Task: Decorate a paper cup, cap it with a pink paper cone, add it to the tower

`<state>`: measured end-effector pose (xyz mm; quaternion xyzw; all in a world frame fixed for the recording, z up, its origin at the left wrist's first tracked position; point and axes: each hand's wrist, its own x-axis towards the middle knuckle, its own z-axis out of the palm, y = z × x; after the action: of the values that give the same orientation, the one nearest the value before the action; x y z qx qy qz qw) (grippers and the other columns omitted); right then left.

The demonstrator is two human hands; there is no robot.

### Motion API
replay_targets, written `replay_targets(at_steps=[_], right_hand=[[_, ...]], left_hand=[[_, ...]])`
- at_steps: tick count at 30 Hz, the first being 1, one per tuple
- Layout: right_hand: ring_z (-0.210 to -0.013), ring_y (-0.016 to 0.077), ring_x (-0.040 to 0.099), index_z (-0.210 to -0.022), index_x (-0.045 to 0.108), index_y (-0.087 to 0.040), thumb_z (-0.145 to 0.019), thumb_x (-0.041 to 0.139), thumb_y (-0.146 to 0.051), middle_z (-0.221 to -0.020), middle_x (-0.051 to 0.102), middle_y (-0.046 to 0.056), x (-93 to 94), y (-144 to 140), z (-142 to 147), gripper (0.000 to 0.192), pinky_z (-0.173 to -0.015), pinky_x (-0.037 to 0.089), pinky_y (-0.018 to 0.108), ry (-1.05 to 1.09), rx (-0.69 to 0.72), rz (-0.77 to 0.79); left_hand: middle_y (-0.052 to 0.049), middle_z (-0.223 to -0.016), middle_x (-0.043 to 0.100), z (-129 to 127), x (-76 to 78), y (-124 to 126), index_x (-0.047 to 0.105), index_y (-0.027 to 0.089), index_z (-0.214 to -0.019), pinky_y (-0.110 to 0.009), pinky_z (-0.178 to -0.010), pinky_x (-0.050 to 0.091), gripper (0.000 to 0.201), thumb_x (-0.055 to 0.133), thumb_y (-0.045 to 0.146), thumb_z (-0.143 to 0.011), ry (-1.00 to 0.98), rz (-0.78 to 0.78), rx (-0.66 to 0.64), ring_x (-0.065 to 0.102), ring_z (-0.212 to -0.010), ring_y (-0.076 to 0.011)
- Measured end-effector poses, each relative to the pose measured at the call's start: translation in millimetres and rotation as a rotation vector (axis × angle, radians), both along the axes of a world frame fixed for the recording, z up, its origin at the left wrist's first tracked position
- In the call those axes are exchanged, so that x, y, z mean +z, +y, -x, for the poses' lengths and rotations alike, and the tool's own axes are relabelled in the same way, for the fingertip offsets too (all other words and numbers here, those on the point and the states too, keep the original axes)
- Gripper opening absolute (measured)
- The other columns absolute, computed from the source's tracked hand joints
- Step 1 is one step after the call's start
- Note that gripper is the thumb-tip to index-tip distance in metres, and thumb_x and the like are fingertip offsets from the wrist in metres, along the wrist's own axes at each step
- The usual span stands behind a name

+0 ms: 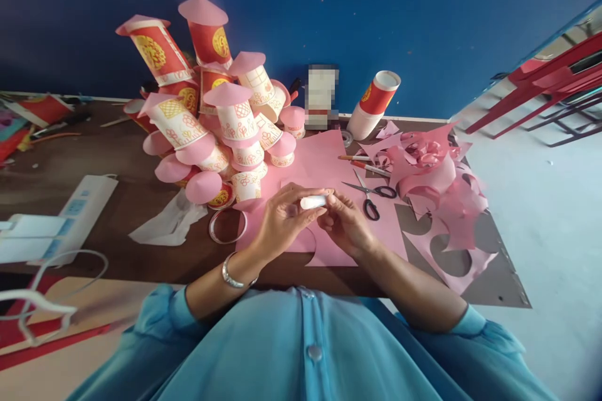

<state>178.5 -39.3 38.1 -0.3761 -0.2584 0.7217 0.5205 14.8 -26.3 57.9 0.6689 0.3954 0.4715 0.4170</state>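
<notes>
Both hands meet over the front of the pink paper (310,156), holding a small white cylinder (313,202) that looks like a short tube. My left hand (276,220) grips its body between thumb and fingers. My right hand (347,223) pinches its right end, and those fingertips cover that end. Just right of my right hand lie scissors (371,191) with black handles, blades apart. A roll of tape (227,226) lies flat left of my left hand. Behind it rises a pile of decorated paper cups (235,119) with pink cone tops.
Pink paper scraps (433,169) heap up on the right, near two pens (371,167). A stack of cups (374,106) leans by the blue wall. On the left are a crumpled clear plastic bag (169,222) and a white power strip (79,216) with a cable.
</notes>
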Motion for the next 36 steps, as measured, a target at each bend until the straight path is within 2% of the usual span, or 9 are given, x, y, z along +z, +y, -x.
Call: replay_targets(at_steps=[3, 8, 14, 17, 21, 25, 27, 30, 36], right_hand=[[-0.049, 0.0072, 0.035, -0.080, 0.066, -0.021, -0.076, 0.087, -0.056, -0.062, 0.048, -0.007, 2.1, -4.9, -2.0, 0.041, -0.044, 0.033, 0.021, 0.042, 0.022, -0.017], [-0.057, 0.0108, 0.054, -0.092, 0.079, -0.025, -0.070, 0.094, -0.045, -0.068, 0.064, -0.003, 0.4, -7.2, -9.8, 0.033, -0.056, 0.049, 0.025, -0.022, -0.049, -0.103], [-0.077, 0.0148, 0.068, -0.086, 0.079, -0.028, -0.065, 0.098, -0.034, -0.091, 0.074, -0.001, -0.3, -8.8, -8.5, 0.029, -0.072, 0.061, 0.030, -0.131, -0.173, -0.242], [-0.070, 0.0149, 0.067, -0.096, 0.078, -0.026, -0.075, 0.091, -0.045, -0.082, 0.073, 0.000, 1.4, -10.5, -7.9, 0.031, -0.068, 0.061, 0.031, -0.085, -0.076, -0.178], [-0.059, 0.0115, 0.063, -0.082, 0.073, -0.021, -0.079, 0.089, -0.046, -0.069, 0.069, -0.001, -0.5, -9.7, -10.7, 0.029, -0.061, 0.056, 0.025, -0.094, -0.019, -0.140], [-0.068, 0.0120, 0.067, -0.090, 0.073, -0.024, -0.076, 0.092, -0.044, -0.079, 0.071, -0.002, -1.2, -7.9, -11.8, 0.031, -0.065, 0.059, 0.024, -0.067, -0.083, -0.145], [-0.068, 0.0137, 0.068, -0.098, 0.072, -0.024, -0.082, 0.084, -0.055, -0.083, 0.072, 0.000, 1.0, -8.5, -10.3, 0.036, -0.063, 0.060, 0.027, -0.036, -0.009, -0.123], [-0.058, 0.0113, 0.062, -0.087, 0.073, -0.021, -0.085, 0.082, -0.054, -0.074, 0.070, 0.000, 4.9, -10.1, -7.7, 0.034, -0.056, 0.055, 0.024, -0.041, 0.082, -0.113], [-0.063, 0.0102, 0.065, -0.091, 0.081, -0.027, -0.064, 0.099, -0.032, -0.075, 0.073, -0.004, 3.0, -10.7, -6.3, 0.034, -0.067, 0.057, 0.024, -0.069, -0.108, -0.136]], left_hand=[[-0.005, -0.092, 0.076, -5.4, 0.1, -0.7, 0.081, 0.022, -0.105, -0.024, -0.069, 0.054, 0.021, 0.080, 0.035, -0.090, -0.042, 0.004, 0.041, 0.066, -0.081, -0.0134], [-0.002, -0.083, 0.073, -9.5, -1.5, -6.6, 0.082, 0.022, -0.100, -0.023, -0.061, 0.050, 0.024, 0.084, 0.041, -0.085, -0.144, 0.131, 0.107, 0.061, -0.072, -0.0115], [-0.001, -0.080, 0.071, -8.1, 4.5, -9.8, 0.079, 0.020, -0.094, -0.023, -0.053, 0.044, 0.026, 0.083, 0.045, -0.086, -0.145, 0.201, 0.106, 0.056, -0.065, -0.0109], [-0.002, -0.081, 0.071, -4.5, 5.2, -8.2, 0.080, 0.021, -0.096, -0.023, -0.057, 0.046, 0.026, 0.083, 0.044, -0.085, -0.129, 0.147, 0.117, 0.058, -0.069, -0.0123], [-0.003, -0.085, 0.072, 0.5, 6.3, -6.2, 0.082, 0.021, -0.099, -0.025, -0.064, 0.049, 0.025, 0.082, 0.043, -0.087, -0.087, 0.048, 0.136, 0.059, -0.074, -0.0131], [-0.003, -0.086, 0.072, 4.6, 10.4, -4.2, 0.081, 0.019, -0.102, -0.026, -0.067, 0.051, 0.026, 0.082, 0.040, -0.087, -0.098, 0.023, 0.131, 0.063, -0.076, -0.0135], [-0.003, -0.085, 0.072, 5.6, 11.4, -3.1, 0.082, 0.020, -0.102, -0.026, -0.067, 0.051, 0.025, 0.083, 0.039, -0.086, -0.092, 0.011, 0.095, 0.063, -0.076, -0.0134], [-0.003, -0.083, 0.071, 5.7, 10.3, -2.5, 0.083, 0.021, -0.103, -0.025, -0.066, 0.050, 0.024, 0.082, 0.038, -0.087, -0.080, 0.010, 0.070, 0.061, -0.075, -0.0134], [-0.003, -0.086, 0.071, 4.6, 4.8, -5.7, 0.083, 0.022, -0.107, -0.025, -0.067, 0.049, 0.024, 0.081, 0.037, -0.088, -0.139, 0.153, 0.071, 0.059, -0.076, -0.0126]])
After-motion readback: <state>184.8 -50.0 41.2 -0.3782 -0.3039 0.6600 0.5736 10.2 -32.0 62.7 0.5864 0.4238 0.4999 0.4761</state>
